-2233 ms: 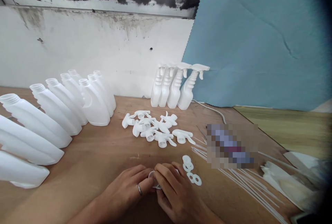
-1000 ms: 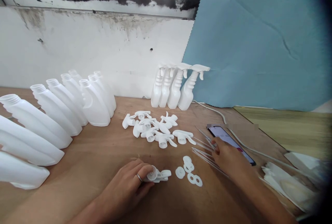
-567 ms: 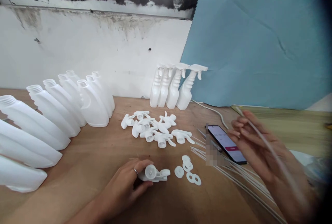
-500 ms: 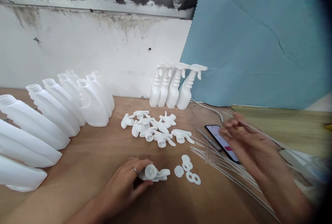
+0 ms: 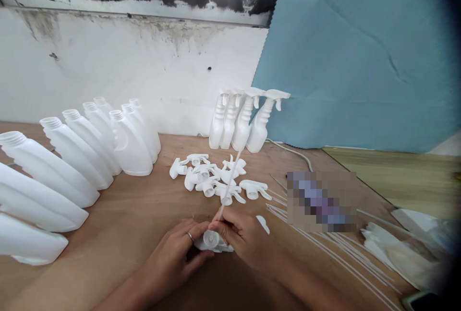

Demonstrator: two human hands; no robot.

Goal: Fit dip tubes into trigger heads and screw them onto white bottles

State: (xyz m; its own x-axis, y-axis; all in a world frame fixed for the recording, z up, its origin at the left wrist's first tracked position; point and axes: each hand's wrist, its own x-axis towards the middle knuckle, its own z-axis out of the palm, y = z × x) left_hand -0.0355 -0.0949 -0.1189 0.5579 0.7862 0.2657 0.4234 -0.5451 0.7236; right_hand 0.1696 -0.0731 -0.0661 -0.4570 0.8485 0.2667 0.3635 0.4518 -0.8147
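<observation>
My left hand (image 5: 182,248), with a ring on one finger, is closed round a white spray head (image 5: 211,239) low over the table, its round opening facing up. Just right of that opening, my right hand (image 5: 243,239) pinches a thin white tube (image 5: 231,181) near its lower end. The tube slants up and away, across several loose spray heads (image 5: 207,186) lying on the table. Part of the white washers (image 5: 263,224) shows beyond my right hand; the others are hidden behind it.
Open white bottles (image 5: 133,150) stand at the left. Several bottles with spray heads (image 5: 257,128) stand against the wall. More thin tubes (image 5: 324,241) lie at the right, near a pixelated patch. Plastic bags (image 5: 392,253) and a cable (image 5: 295,150) are further right.
My right hand has come from the right side to the spray head, now with a tube in its fingers. My left hand still holds the spray head in nearly the same place.
</observation>
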